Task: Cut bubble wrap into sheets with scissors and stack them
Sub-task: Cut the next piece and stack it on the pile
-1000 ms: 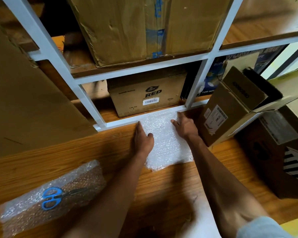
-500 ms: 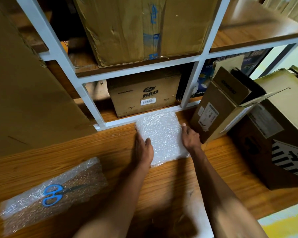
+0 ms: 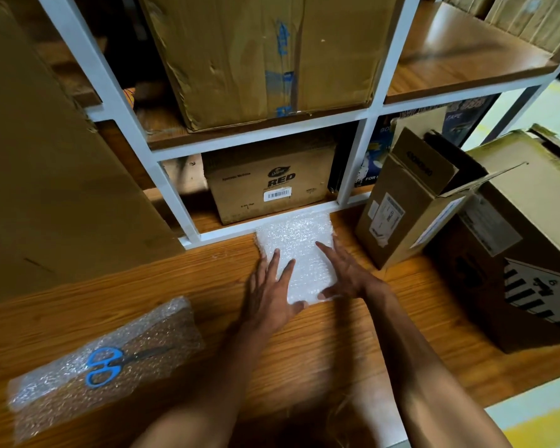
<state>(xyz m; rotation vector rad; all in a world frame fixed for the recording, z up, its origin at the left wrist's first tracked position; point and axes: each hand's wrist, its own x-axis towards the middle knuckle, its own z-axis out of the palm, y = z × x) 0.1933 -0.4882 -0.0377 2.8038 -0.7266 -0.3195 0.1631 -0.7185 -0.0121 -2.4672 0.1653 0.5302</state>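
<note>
Bench (image 3: 304,350): stack (image 3: 296,253) at 12 o'clock, against the shelf (image 3: 259,226).
Hands: left hand (image 3: 269,292) and right hand (image 3: 343,273), earlier squaring edges, now flat on top, fingers straight, pressing.
Scissors (image 3: 110,365): idle at 8 o'clock on uncut wrap (image 3: 62,392).
Meaning: sheet stacked; next cut likely.

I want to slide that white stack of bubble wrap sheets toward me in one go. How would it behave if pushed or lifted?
The stack of bubble wrap sheets looks loose, with nothing binding it, so the layers would probably shift apart when pushed. It is likely very light and floppy, sagging if lifted by one edge. The left hand and right hand lie flat on it, which suggests it needs holding down.
</note>
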